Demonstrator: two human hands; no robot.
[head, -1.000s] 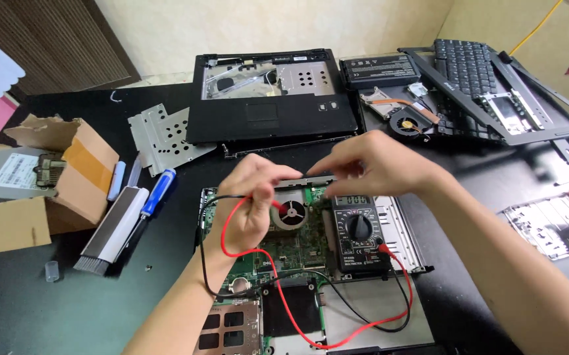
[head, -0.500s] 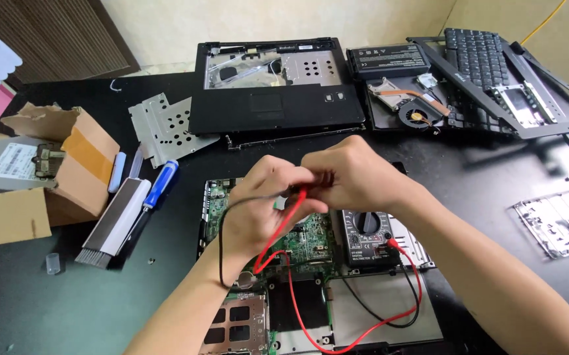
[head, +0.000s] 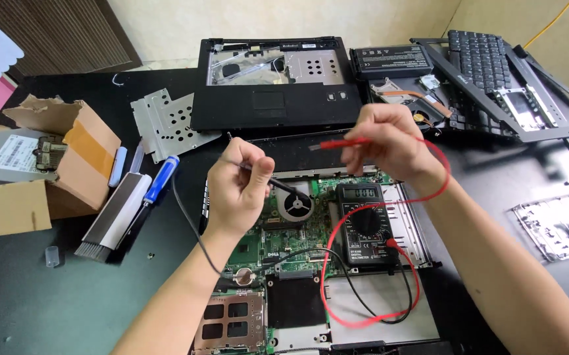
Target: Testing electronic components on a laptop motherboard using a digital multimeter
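Two meter probes held over an opened laptop board

Head view: the left hand is closed around the black probe, tip angled down toward the round fan on the green circuit board — likely slanted that way to reach a contact point. The right hand pinches the red probe level above the board, its tip clear of any part. One multimeter lies face-up on the board, close enough for its screen to be read, with one red and one black lead looping back to it. On the dark bench sit one blue screwdriver, one brush, one cardboard box and one detached keyboard.
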